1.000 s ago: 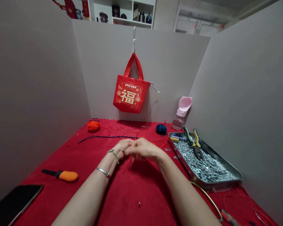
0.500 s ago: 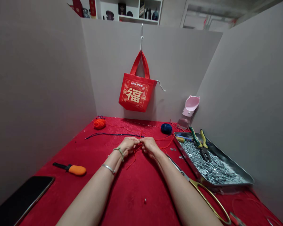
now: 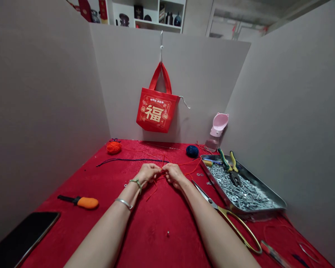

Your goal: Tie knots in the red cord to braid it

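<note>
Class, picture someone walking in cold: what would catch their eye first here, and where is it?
The red tote bag hanging on the back wall stands out first, above the red-covered table. At the centre of the table, the left hand and right hand pinch a thin red cord between them. To the right, a metal tray heaped with silvery screws catches the light.

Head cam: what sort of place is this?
Likely a makeshift craft workstation: grey partition boards around a red-covered table, with red cord, an orange yarn ball and a metal tray of screws.
</note>
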Demonstrator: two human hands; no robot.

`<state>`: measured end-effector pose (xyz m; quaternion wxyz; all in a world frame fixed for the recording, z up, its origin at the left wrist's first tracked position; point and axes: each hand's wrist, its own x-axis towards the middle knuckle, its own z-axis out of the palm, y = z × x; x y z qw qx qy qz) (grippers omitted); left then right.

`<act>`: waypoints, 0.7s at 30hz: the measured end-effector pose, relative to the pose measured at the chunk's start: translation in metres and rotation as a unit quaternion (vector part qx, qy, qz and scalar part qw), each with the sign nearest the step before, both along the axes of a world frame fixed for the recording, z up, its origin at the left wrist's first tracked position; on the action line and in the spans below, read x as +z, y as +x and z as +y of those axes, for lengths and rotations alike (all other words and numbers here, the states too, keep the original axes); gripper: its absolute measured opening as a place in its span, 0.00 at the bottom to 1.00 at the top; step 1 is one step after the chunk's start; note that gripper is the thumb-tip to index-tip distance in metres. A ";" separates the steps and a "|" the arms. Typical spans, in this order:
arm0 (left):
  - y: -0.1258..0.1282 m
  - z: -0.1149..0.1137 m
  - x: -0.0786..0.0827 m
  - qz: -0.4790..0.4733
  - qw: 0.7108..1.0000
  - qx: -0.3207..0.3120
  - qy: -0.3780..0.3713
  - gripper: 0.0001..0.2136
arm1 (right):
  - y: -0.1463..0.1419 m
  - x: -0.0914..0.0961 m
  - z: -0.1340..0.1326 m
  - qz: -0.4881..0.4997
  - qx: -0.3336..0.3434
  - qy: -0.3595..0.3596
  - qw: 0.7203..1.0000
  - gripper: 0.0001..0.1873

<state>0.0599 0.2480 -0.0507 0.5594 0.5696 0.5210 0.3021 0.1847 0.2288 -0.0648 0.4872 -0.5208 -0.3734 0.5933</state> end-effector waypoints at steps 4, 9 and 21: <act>0.002 -0.004 -0.001 0.018 0.999 0.007 0.049 0.06 | 0.000 -0.001 0.000 0.006 -0.004 0.011 1.000 0.04; 0.001 -0.002 -0.010 0.102 0.969 -0.036 0.222 0.05 | 0.003 -0.002 0.000 0.033 -0.001 -0.004 0.999 0.04; -0.013 -0.015 0.025 0.435 0.823 -0.119 0.346 0.09 | 0.005 -0.001 0.002 0.023 -0.031 -0.038 0.999 0.08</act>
